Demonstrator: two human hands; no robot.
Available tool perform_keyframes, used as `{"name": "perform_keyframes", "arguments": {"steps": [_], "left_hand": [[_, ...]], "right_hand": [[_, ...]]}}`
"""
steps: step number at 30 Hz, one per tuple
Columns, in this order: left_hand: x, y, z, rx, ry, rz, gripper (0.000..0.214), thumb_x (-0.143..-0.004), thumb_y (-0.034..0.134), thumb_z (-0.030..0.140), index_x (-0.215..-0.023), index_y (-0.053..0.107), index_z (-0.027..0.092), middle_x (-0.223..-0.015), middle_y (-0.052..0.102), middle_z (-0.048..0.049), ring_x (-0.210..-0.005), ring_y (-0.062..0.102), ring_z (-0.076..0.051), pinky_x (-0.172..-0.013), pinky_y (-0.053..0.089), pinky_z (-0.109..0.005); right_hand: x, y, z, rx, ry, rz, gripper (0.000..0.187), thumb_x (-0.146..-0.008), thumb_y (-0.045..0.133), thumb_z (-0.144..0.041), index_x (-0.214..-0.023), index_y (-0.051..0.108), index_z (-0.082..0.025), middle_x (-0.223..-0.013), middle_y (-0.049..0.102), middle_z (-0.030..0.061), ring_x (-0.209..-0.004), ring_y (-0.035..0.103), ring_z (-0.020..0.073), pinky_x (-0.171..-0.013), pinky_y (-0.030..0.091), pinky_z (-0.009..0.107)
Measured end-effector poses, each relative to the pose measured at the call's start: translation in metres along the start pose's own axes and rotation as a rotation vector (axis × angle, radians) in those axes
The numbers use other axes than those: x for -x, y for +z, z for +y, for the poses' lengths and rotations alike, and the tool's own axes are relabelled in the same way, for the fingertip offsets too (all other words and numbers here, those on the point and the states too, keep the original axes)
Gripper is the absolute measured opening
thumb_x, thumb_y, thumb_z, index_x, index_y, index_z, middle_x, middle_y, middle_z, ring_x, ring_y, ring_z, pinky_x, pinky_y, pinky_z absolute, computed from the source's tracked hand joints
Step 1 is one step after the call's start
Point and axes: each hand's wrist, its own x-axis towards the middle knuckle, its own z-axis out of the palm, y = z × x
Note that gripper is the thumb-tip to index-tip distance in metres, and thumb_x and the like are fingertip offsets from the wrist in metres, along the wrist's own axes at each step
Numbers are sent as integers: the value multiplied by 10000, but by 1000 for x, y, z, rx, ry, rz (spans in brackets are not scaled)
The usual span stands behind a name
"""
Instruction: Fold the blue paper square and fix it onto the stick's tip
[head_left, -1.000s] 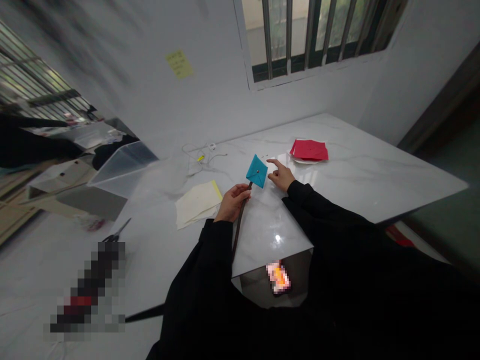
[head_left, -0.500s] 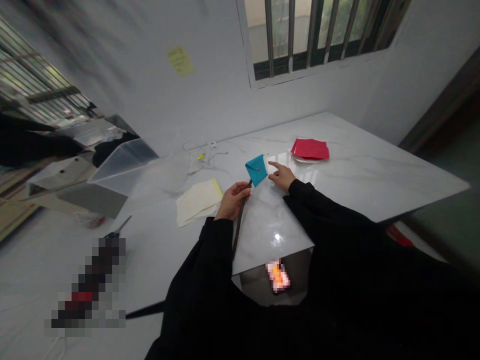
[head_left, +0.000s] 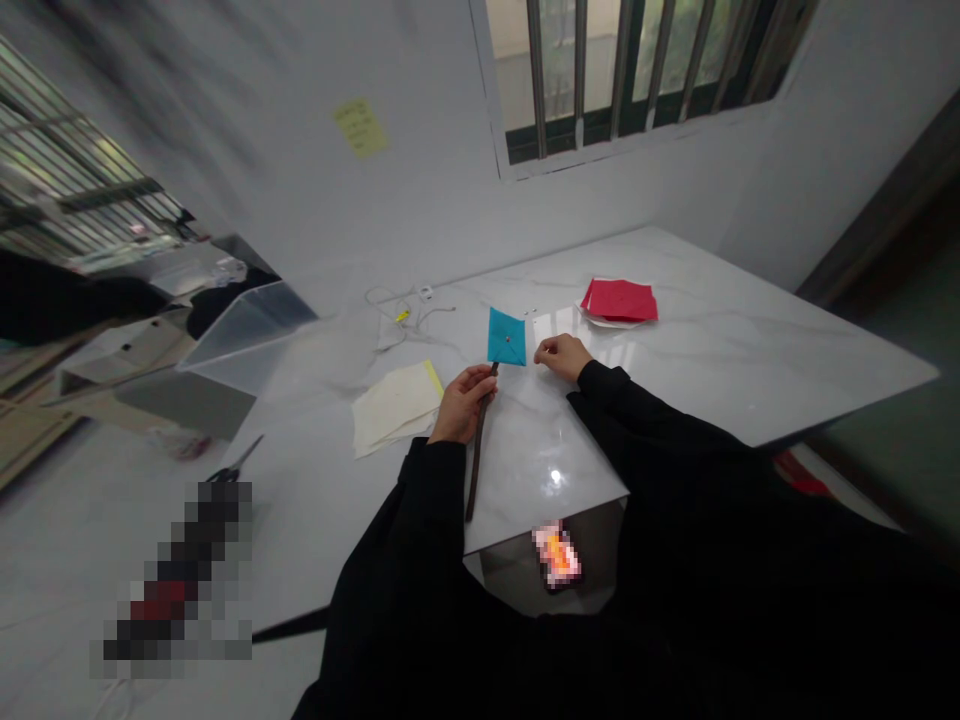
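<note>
My left hand point(head_left: 463, 405) is shut around a thin dark brown stick point(head_left: 477, 470), whose lower end points down toward the white marble table point(head_left: 720, 340). A teal paper square point(head_left: 505, 336) stands on the stick's top end as a diamond, with a small dark pin at its centre. My right hand point(head_left: 562, 357) rests just to the right of the square, its fingers loosely curled and holding nothing. A small gap separates those fingers from the paper.
A stack of red paper point(head_left: 619, 300) lies at the far right of the table, and cream sheets point(head_left: 395, 408) lie left of my hands. A white cable point(head_left: 397, 310) sits behind them. A clear acrylic box point(head_left: 247, 335), scissors point(head_left: 238, 462) and a co-worker's dark sleeve point(head_left: 67, 300) are to the left.
The teal square has turned on the stick and now stands as an upright diamond. The stick is more vertical, and my right hand's pointing finger has curled in.
</note>
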Motion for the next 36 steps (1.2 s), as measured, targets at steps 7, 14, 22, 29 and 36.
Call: {"name": "perform_keyframes", "arguments": {"steps": [7,14,22,29,36], "left_hand": [[1,1,1,-29,-21,-18,428,-599,943,322,-930,706,191,-943,723,-36,-712,596,-113,-672,474,-264],[4,5,3,-51,-34,-84,431,-578,949,312,-916,717,179,-916,718,-21,-702,583,-98,-663,464,-240],[3,4,3,-35,-32,-73,441,-574,951,303,-919,707,175,-896,715,-16,-687,584,-96,-661,462,-246],[2,2,1,-23,-31,-55,448,-576,955,306,-925,708,174,-905,719,-22,-685,590,-96,-650,466,-240],[-2,-1,0,17,-12,-2,447,-584,956,310,-931,704,185,-895,711,-17,-719,603,-96,-654,480,-219]], "right_hand": [[0,-1,3,-88,25,143,376,-775,585,-193,-1126,718,-184,-592,581,-48,-607,541,168,-755,426,287],[2,-3,3,-51,-126,171,690,-804,572,-178,-1493,567,-210,-623,620,-44,-614,553,169,-775,446,292],[-1,-2,4,40,-78,111,440,-825,606,-167,-1235,761,-211,-658,648,-20,-661,577,155,-735,424,270],[1,-6,1,109,-45,23,342,-869,603,-213,-1139,812,-185,-716,711,11,-706,615,160,-758,436,261],[0,-8,-2,135,-31,-1,279,-880,568,-200,-848,844,-176,-752,731,39,-745,626,164,-738,406,264]]}}
